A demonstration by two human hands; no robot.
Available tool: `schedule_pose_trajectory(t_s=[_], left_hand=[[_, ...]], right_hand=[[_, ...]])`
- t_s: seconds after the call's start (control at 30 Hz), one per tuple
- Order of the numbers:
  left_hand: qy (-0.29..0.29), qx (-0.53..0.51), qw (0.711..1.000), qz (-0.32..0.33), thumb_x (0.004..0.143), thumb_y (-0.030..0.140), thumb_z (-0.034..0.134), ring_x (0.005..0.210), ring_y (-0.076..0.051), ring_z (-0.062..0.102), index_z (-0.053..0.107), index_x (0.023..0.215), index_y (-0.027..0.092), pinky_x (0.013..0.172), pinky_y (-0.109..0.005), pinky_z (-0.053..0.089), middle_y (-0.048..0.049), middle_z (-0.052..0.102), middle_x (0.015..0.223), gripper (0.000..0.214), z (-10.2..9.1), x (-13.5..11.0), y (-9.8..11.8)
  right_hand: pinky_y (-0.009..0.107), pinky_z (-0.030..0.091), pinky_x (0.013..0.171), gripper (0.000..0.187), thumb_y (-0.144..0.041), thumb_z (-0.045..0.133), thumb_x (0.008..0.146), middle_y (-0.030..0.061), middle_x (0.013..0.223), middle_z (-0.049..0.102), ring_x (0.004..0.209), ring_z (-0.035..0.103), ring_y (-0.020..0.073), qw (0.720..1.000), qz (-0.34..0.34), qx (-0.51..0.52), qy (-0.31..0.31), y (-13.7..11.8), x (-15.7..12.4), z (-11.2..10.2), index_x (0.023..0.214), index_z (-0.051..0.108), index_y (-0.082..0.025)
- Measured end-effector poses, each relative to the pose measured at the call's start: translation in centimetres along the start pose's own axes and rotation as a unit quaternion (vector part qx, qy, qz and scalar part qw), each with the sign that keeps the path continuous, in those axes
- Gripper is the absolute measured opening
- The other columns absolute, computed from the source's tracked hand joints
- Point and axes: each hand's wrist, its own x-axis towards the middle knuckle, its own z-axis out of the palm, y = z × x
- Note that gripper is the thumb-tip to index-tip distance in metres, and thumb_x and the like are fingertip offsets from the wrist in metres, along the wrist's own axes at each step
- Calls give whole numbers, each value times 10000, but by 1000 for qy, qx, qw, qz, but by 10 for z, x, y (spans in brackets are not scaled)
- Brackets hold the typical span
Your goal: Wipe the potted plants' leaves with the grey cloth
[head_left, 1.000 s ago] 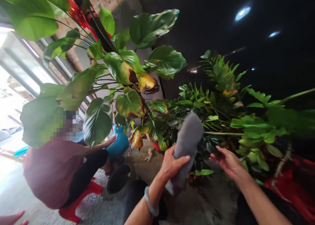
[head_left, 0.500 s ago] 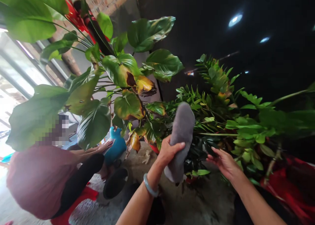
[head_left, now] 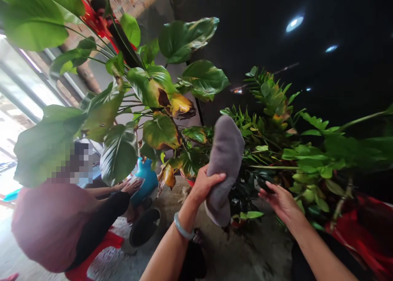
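raised slightly since the earlier frame, the grey sock-like piece (head_left: pixel 226 162) stood tilted in the left hand (head_left: pixel 202 186), thumb across its front, fingers behind it and out of sight. the right hand (head_left: pixel 281 203), apart from it, was half open and empty. farther off, leafy plants (head_left: pixel 269 88) spread behind both hands; a person (head_left: pixel 50 227) sat at left on a red stool (head_left: pixel 111 241); a dark wall (head_left: pixel 254 31) rose beyond.

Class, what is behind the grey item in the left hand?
Past the grey item, green leaves show higher up and floor lower down; whatever it directly covers cannot be seen.
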Motion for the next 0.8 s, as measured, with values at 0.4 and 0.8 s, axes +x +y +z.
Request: schedule_pose_trajectory(t_s=[0.4, 0.8], left_hand=[[-62, 11, 998, -18, 437, 324, 791, 543, -118, 500, 657, 740, 145, 520, -224, 411, 23, 579, 607, 377, -16, -17, 13], [-200, 274, 940, -23, 521, 279, 779, 668, -147, 524, 732, 772, 153, 587, -209, 384, 42, 581, 649, 285, -21, -52, -31]], right_hand=[[251, 562, 476, 279, -164, 826, 435, -64, 460, 604, 448, 625, 141, 999, -7, -3, -37, 10, 14, -10, 498, 556, -202], [216, 526, 400, 254, -122, 829, 423, -16, 500, 662, 411, 608, 134, 998, 21, -45, -26, 13, 16, -18, 525, 606, -188]])
